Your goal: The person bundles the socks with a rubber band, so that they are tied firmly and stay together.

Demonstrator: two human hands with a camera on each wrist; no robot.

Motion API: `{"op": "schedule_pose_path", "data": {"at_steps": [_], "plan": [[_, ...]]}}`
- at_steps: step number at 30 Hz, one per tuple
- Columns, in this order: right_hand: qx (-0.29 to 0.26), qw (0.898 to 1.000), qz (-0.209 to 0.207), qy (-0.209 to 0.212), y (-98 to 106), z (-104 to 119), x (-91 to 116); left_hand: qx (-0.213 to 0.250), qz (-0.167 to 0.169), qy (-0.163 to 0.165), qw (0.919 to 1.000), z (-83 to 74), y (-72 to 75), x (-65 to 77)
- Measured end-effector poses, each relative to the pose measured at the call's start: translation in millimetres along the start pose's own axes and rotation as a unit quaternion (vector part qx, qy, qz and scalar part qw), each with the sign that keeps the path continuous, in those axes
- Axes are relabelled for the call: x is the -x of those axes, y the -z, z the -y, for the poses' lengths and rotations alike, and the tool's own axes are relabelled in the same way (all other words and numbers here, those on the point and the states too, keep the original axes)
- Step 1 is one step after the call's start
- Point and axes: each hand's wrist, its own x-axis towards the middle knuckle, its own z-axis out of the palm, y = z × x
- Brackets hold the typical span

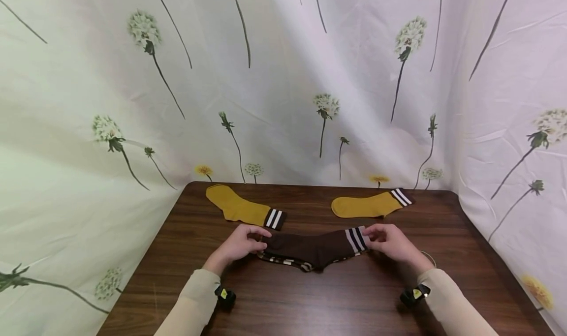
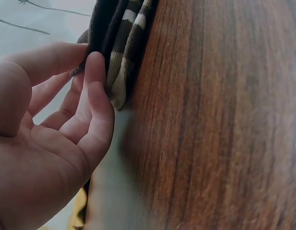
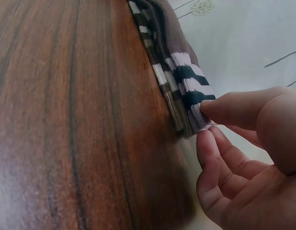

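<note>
A dark brown sock [image 1: 305, 245] with a pale, black-striped cuff [image 3: 188, 81] lies across the middle of the table, on top of brown-and-cream patterned socks [image 1: 288, 261] whose edges show along its near side. At its toe end my left hand [image 1: 239, 242] pinches the dark fabric between thumb and fingers. My right hand [image 1: 392, 242] pinches the striped cuff at the other end, thumb on top and fingertips at the edge. How many layers each hand takes in, I cannot tell.
Behind lie two mustard socks with dark, white-striped cuffs: one sock [image 1: 241, 205] at back left, its cuff close to my left hand, another sock [image 1: 365, 205] at back right. The wooden table [image 1: 310, 301] meets a dandelion-print cloth [image 1: 283, 105] at its back and sides.
</note>
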Motion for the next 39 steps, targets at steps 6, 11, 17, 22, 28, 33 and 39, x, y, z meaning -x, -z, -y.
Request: {"op": "schedule_pose_path", "data": {"at_steps": [6,11,17,22,28,33,39], "plan": [[-0.001,1.0,0.012,0.012,-0.8,-3.5,2.6,0.016,0.002,0.006,0.9999,1.4,-2.2,-0.6],[0.001,1.0,0.012,0.014,-0.6,-5.1,2.5,0.034,0.004,0.009,0.9994,1.3,-2.2,-2.3],[-0.009,1.0,0.007,0.01,-1.9,-4.3,2.7,0.027,0.003,0.003,0.9996,1.2,-0.9,-3.8],[-0.015,1.0,0.005,0.006,-2.6,-2.4,4.1,0.013,-0.003,-0.003,0.9999,1.5,-0.5,-5.3],[-0.021,1.0,0.005,0.008,-2.5,-0.1,4.9,-0.005,-0.008,-0.007,0.9999,1.3,-0.1,-5.6],[-0.02,1.0,0.006,0.016,-1.8,0.0,4.5,-0.01,-0.012,-0.006,0.9999,1.4,0.6,-5.4],[-0.012,1.0,0.006,0.017,-1.7,-0.3,3.6,-0.016,-0.014,-0.013,0.9997,3.0,0.3,-5.6]]}}
